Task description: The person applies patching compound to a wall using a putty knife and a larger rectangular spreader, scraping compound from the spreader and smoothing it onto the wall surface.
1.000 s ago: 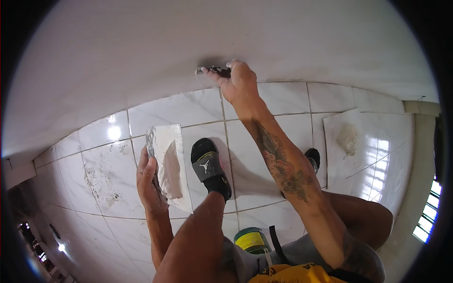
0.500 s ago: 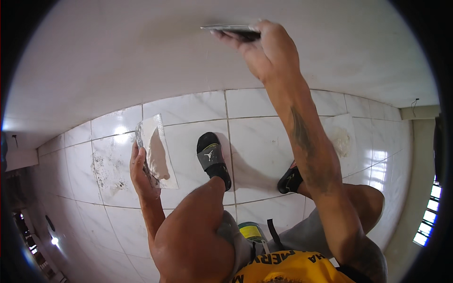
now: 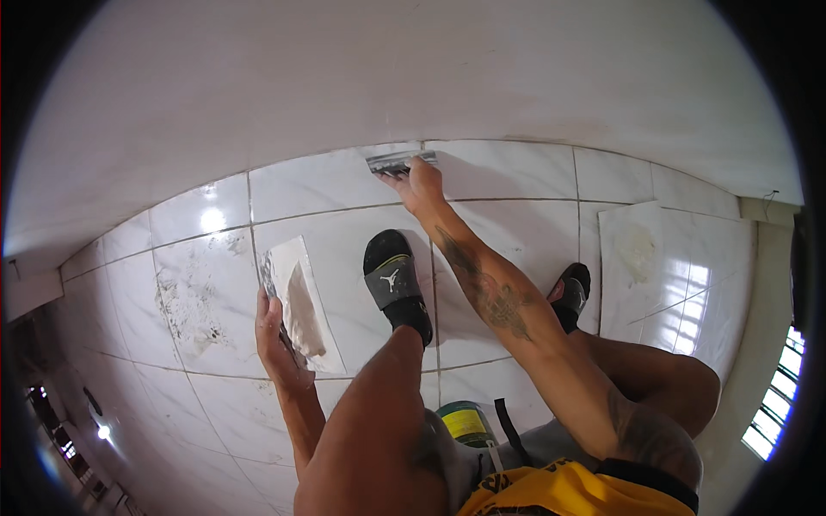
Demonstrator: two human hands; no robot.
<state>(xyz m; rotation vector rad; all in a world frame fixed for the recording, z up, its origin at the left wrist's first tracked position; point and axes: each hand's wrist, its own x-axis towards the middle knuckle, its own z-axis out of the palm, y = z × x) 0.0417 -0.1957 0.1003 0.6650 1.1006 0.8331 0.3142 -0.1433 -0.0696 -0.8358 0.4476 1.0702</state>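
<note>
My right hand [image 3: 422, 182] is closed around a metal plastering trowel [image 3: 401, 162], held low near the bottom of the white wall. Its blade lies close to where wall and floor meet; I cannot tell if it touches. On the left, my left hand [image 3: 274, 340] grips a flat rectangular plastering hawk [image 3: 299, 258] along its left edge. A thick heap of white putty [image 3: 303, 314] lies on that hawk, which is tilted above the floor tiles. The handles of both tools are hidden by my hands.
My sandalled feet [image 3: 391, 279] stand on white marbled tiles [image 3: 508, 232]. A green bucket with a yellow label [image 3: 465, 423] sits between my legs. Dried smears [image 3: 194, 301] mark the floor at left. A pale sheet with a putty patch [image 3: 632, 249] lies at right.
My right hand has brought the trowel down from higher on the wall to near its base. The hawk in my left hand appears slightly lower and further right, and the view has shifted.
</note>
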